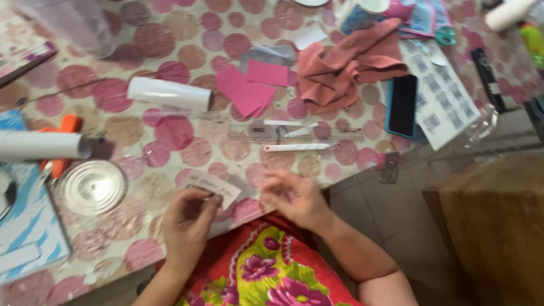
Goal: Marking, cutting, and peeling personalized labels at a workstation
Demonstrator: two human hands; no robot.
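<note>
Left hand (187, 218) pinches the near edge of a small paper slip (211, 188), fingers closed on it. Right hand (294, 195) is half curled beside it; contents cannot be told. The slip looks light and flimsy: grip the edges. Beyond lie a white-handled tool (297, 147) and a clear ruler (294, 133) on the bench (170, 130).

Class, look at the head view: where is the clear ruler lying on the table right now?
The clear ruler lies mid-table, just beyond the white pen-like tool, below the pink paper pieces and left of the phone.
</note>
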